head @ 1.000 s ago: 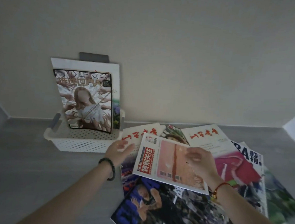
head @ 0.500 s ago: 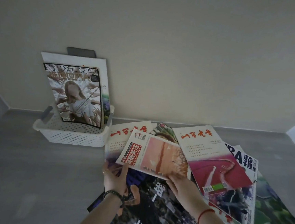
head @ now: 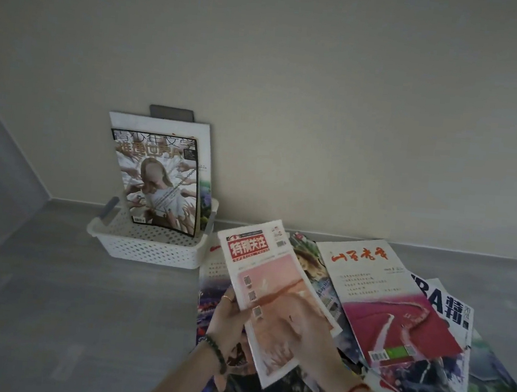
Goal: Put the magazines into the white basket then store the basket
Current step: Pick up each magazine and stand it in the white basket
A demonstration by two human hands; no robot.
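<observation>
Both your hands are on one magazine [head: 269, 286], the one with the red title block and pink cover. Your left hand [head: 229, 318] grips its left edge, fingers curled under and thumb side against the cover. Your right hand [head: 304, 331] lies flat on the lower half of the cover, fingers spread. The magazine is tilted, its top pointing away from you, and it sits over the pile [head: 396, 317] of other magazines fanned out on the grey worktop [head: 54, 303]. Whether it is lifted clear of the pile or resting on it, you cannot tell.

The white basket [head: 149, 245] stands on the worktop to the left of the pile, just beside it and close to the wall [head: 321, 107]. Two magazines [head: 161, 181] already stand upright in it, leaning back against the wall, the smaller one in front. You wear a dark bead bracelet [head: 217, 351] on the left wrist and a red cord [head: 352, 391] on the right.
</observation>
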